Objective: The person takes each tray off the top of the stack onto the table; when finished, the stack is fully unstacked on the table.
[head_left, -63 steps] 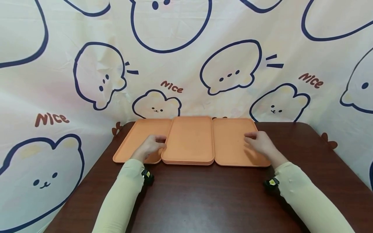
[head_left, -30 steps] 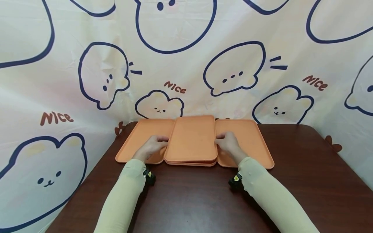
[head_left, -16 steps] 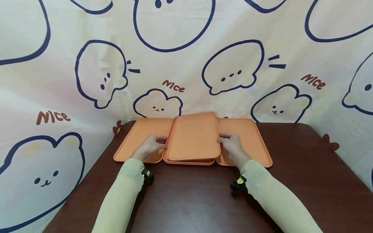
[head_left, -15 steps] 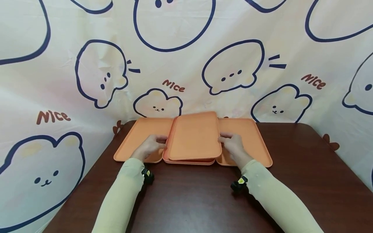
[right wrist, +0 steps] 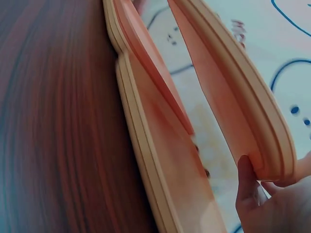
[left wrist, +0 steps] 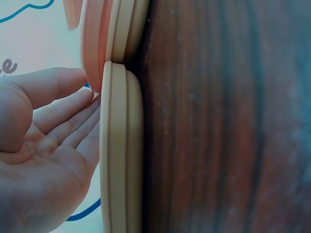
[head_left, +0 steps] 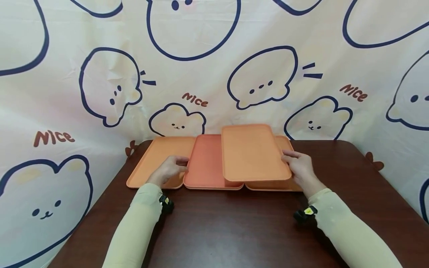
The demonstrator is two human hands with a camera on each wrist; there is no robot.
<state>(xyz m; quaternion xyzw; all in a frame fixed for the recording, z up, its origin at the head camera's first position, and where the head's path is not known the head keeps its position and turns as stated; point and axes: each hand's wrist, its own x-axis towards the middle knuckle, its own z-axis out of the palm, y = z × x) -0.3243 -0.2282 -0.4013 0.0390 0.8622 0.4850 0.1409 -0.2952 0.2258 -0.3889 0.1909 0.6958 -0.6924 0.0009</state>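
Note:
In the head view, my right hand (head_left: 301, 167) pinches the right edge of a light-orange tray (head_left: 254, 152), raised and slightly tilted. The right wrist view shows thumb and fingers on opposite sides of its rim (right wrist: 257, 116). Below, a salmon-coloured tray (head_left: 204, 163) lies in the middle, its right part hidden by the raised tray. My left hand (head_left: 167, 169) is at its left edge; in the left wrist view, the fairly straight thumb and fingers (left wrist: 63, 111) touch that edge. Another light-orange layer shows under the salmon tray (left wrist: 92, 43).
Light-orange trays lie on either side: the left tray (head_left: 151, 163) is partly under my left hand, and the right tray (head_left: 268, 186) is mostly covered by the raised one. The dark wooden table (head_left: 228, 227) meets a patterned cloth backdrop (head_left: 214, 82) behind.
My right hand has moved in to the middle stack, gripped its top orange tray, lifted it and carried it right, uncovering the salmon tray. My left hand has stayed at the stack's left edge.

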